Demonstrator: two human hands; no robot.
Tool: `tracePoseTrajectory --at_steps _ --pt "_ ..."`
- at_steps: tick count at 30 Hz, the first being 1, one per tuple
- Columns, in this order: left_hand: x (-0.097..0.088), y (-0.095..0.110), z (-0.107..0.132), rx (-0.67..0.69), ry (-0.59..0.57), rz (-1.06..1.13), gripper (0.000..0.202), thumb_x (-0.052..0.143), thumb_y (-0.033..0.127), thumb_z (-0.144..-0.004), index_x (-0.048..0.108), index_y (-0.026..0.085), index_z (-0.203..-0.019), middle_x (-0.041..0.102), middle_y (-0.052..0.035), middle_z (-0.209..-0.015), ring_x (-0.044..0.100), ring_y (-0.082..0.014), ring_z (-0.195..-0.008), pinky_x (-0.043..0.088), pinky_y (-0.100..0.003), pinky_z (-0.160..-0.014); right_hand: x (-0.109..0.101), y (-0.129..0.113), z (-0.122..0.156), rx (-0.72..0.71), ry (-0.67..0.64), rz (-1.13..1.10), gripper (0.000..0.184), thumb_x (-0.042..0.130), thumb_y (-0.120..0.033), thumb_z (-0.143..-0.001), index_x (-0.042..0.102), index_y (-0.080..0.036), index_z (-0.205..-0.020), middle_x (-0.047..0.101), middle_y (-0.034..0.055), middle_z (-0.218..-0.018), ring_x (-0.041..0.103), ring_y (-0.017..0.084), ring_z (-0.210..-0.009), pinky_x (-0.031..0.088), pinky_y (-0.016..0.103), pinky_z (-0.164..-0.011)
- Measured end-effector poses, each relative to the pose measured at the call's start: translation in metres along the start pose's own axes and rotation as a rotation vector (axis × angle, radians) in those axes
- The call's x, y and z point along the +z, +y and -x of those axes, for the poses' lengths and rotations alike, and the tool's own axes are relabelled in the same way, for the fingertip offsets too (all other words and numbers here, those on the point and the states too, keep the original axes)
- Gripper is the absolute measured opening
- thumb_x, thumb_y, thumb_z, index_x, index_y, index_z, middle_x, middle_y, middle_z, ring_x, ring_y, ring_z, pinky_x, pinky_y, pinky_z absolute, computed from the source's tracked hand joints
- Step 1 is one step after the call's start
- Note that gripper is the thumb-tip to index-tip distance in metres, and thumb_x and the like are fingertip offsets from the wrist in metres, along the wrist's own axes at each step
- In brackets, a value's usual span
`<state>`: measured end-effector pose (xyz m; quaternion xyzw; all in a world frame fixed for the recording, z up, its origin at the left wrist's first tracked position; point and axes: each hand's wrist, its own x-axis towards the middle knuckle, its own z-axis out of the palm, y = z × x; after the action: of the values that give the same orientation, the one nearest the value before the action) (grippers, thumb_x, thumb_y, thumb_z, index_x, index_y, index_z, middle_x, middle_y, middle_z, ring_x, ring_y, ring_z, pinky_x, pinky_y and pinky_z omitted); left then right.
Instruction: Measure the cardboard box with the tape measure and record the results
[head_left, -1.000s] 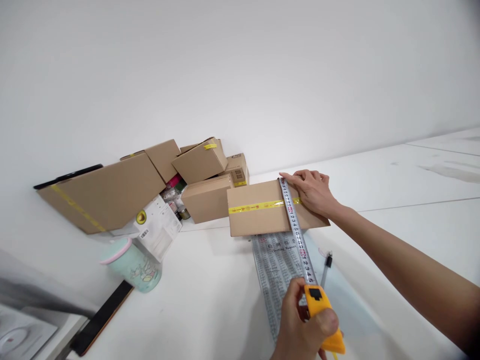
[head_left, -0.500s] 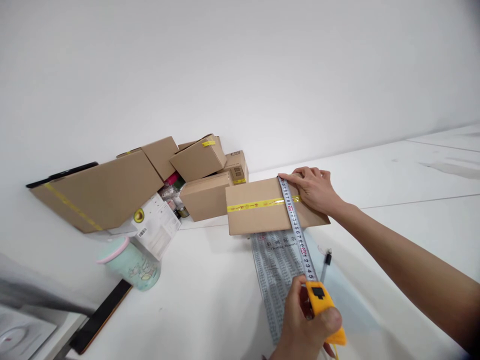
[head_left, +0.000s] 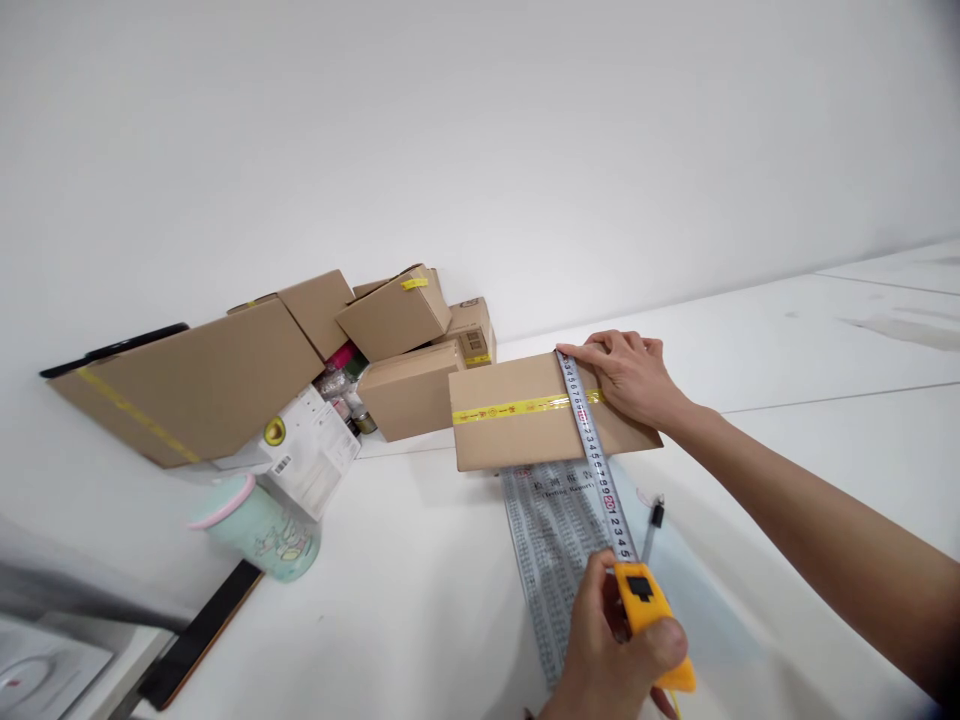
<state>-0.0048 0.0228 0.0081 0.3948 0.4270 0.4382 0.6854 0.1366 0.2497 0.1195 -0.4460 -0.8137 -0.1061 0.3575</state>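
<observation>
A tape measure (head_left: 651, 618), yellow with a black label, is gripped in my left hand (head_left: 611, 640) at the lower right. Its silver blade (head_left: 592, 450) is pulled out and runs across the top of a cardboard box (head_left: 510, 440) that has yellow printed tape along it. At the box's far edge, the fingertip of my right hand (head_left: 637, 375) holds the blade's end, while the other fingers curl over the edge. Under the box's near side and the blade lies a printed sheet (head_left: 551, 560) headed "Testing Report". A pen (head_left: 655, 518) lies right of the blade.
Several cardboard boxes (head_left: 412, 390) are stacked against the wall at the left. In front of them are a white package with an avocado picture (head_left: 315, 455), small jars (head_left: 364, 420) and a mint canister with a pink rim (head_left: 274, 535). A black bar (head_left: 202, 635) lies at the lower left.
Almost nothing differs. The view has shifted very slightly; both hands keep their hold, and the blade lies across the box as before.
</observation>
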Motion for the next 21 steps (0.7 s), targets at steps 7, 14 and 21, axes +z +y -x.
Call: tracePoseTrajectory --at_steps 7,14,21 --pt "0.003 0.018 0.016 0.023 0.024 0.007 0.085 0.084 0.056 -0.058 0.046 0.02 -0.124 0.059 -0.0089 -0.106 0.066 -0.0212 -0.08 0.045 -0.015 -0.039 -0.001 0.001 -0.003 0.056 -0.048 -0.02 0.055 0.02 -0.023 -0.099 0.045 -0.036 -0.146 0.058 0.0122 -0.124 0.048 0.033 -0.113 0.037 0.056 -0.091" --pt "-0.025 0.056 0.037 0.165 0.136 -0.035 0.082 0.079 0.057 -0.067 0.042 0.021 -0.131 0.059 -0.0117 -0.112 0.067 -0.0251 -0.087 0.048 -0.02 -0.046 0.01 0.015 -0.031 0.229 -0.196 -0.151 0.06 0.02 -0.048 -0.099 0.043 -0.026 -0.149 0.044 0.012 -0.15 0.042 0.037 -0.132 0.038 0.058 -0.105" --pt "-0.046 0.061 0.037 0.135 0.141 -0.135 0.078 0.076 0.058 -0.069 0.045 0.021 -0.13 0.057 -0.0111 -0.111 0.065 -0.0241 -0.086 0.044 -0.02 -0.047 0.014 0.027 -0.039 0.349 -0.281 -0.284 0.066 0.031 -0.058 -0.094 0.042 -0.025 -0.151 0.035 0.0102 -0.158 0.03 0.035 -0.145 0.028 0.054 -0.117"
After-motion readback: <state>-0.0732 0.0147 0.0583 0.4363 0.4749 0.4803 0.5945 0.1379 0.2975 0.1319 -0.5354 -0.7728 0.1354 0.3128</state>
